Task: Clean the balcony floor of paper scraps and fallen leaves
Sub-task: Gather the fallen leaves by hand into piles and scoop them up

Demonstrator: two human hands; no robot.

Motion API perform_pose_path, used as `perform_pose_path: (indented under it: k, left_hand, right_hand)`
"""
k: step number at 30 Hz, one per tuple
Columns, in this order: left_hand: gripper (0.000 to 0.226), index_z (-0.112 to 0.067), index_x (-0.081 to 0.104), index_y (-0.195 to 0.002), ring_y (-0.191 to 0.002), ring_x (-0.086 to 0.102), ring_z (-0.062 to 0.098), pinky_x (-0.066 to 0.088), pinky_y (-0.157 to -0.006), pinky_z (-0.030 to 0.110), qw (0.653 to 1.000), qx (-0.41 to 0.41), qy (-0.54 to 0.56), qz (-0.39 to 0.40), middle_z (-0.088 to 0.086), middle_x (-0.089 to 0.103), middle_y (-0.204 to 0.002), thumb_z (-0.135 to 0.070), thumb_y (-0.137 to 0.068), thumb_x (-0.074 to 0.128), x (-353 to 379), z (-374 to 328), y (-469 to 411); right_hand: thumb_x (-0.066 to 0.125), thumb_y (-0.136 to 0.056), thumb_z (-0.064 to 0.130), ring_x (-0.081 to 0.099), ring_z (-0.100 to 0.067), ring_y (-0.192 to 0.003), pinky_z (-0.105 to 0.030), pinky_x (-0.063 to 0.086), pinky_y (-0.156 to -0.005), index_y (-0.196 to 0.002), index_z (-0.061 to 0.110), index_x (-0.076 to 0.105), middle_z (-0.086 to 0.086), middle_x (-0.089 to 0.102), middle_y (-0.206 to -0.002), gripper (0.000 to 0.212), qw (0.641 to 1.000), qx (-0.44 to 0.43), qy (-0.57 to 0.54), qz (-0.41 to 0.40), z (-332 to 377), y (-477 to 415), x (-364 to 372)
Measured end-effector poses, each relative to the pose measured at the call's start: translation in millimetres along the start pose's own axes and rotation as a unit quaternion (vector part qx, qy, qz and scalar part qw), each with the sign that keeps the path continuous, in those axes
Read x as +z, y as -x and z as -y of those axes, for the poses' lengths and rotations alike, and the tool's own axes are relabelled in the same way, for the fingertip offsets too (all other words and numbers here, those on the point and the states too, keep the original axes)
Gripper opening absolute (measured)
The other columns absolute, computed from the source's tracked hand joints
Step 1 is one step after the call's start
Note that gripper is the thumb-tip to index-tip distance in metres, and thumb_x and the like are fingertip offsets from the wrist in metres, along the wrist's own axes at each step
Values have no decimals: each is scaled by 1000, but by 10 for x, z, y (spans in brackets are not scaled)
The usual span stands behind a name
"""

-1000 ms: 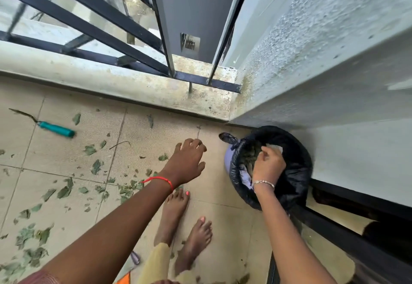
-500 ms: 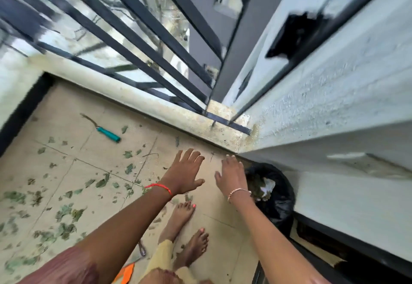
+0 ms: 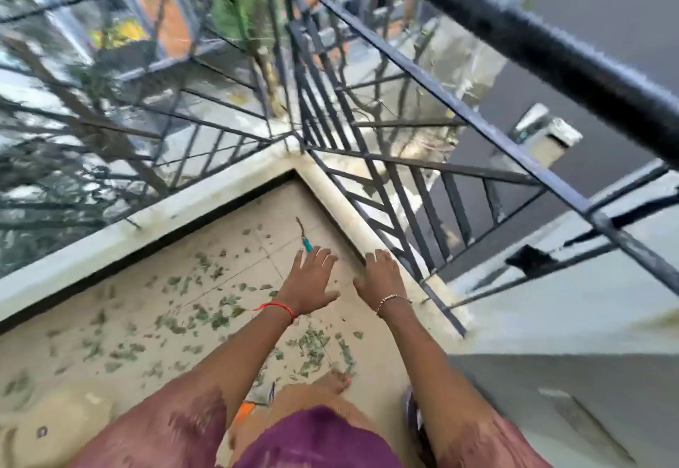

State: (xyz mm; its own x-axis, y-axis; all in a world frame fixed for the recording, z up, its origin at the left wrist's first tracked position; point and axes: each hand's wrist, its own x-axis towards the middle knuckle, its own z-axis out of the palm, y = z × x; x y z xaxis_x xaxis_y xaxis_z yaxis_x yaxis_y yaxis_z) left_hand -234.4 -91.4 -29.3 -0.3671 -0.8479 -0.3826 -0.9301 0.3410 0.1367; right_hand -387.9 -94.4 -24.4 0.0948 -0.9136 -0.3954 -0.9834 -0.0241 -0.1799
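Observation:
Several small green leaf scraps (image 3: 216,315) lie scattered over the beige tiled balcony floor (image 3: 121,320), thickest in the middle and beside my foot (image 3: 334,381). My left hand (image 3: 310,280) is stretched out over the floor with fingers spread and holds nothing; a red thread circles its wrist. To its right my right hand (image 3: 380,276) is also spread and empty, with a bracelet on the wrist. The black bin bag is out of view.
A teal-handled tool (image 3: 306,243) lies on the tiles just beyond my left fingertips. A black metal railing (image 3: 404,173) on a pale concrete kerb (image 3: 110,232) bounds the floor on two sides and meets in the far corner. A grey wall ledge (image 3: 551,320) runs along the right.
My right hand left the black bin bag and came up beside the left, both spread. The view swung up and left, so the bag dropped out of sight and the railing corner appeared.

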Motion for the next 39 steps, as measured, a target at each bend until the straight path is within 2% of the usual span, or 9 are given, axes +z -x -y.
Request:
perform_pose_path:
  k: [3, 6, 12, 17, 25, 29, 39]
  left_hand:
    - [71, -15, 21, -148, -145, 9, 21, 3, -116, 43, 996, -73, 37, -41, 2, 18, -155, -50, -91, 48, -90, 51, 431]
    - [74, -14, 21, -148, -145, 10, 21, 4, -116, 43, 983, -149, 65, -80, 2, 18, -155, -53, -90, 47, -71, 87, 917]
    - [87, -14, 10, -151, -146, 3, 25, 5, -117, 46, 942, -290, 155, -65, 5, 9, -158, -58, -88, 50, 212, 171, 1908]
    - [91, -15, 1, -152, -147, 0, 25, 0, -118, 47, 888, -400, 220, -54, 4, 2, -159, -58, -88, 50, 544, 266, 2638]
    - [88, -16, 10, -151, -146, 3, 21, 1, -118, 45, 786, -541, 292, -70, 1, 7, -159, -57, -86, 54, 1051, 523, 3503]
    - [87, -17, 7, -152, -147, 1, 22, 0, -117, 44, 736, -586, 330, -73, 2, 6, -159, -56, -88, 52, 1287, 805, 3932]
    - [84, -12, 10, -151, -146, 7, 23, 3, -118, 44, 637, -677, 355, -100, 6, 10, -158, -54, -90, 50, 1656, 1575, 5107]
  right_hand:
    - [49, -91, 34, 30, -31, -132, -38, 26, -109, -130, 3, 39, -17, 37, -138, 51, 998, -66, 11, 11, 283, 186, -164]
    - [47, -91, 42, 19, -29, -139, -39, 20, -113, -140, 5, 28, -16, 25, -148, 64, 986, -154, 59, 32, 583, 426, -175]
    - [46, -92, 46, -2, -25, -144, -42, 4, -116, -148, 13, 10, -10, 2, -157, 74, 941, -303, 117, 95, 1109, 863, -62]
    - [46, -93, 45, -4, -24, -144, -42, 3, -116, -149, 15, 7, -9, -2, -157, 75, 895, -390, 159, 145, 1618, 1079, 159]
    - [47, -93, 44, 3, -28, -144, -41, 10, -115, -149, 12, 8, -13, 4, -156, 75, 809, -506, 233, 186, 2626, 1366, 621]
    - [49, -93, 40, 7, -28, -143, -41, 17, -113, -147, 11, 13, -13, 9, -154, 71, 772, -551, 252, 190, 3304, 1515, 841]
    - [50, -93, 39, 6, -29, -143, -41, 17, -112, -148, 11, 13, -15, 6, -155, 72, 692, -633, 280, 206, 4922, 2115, 1365]
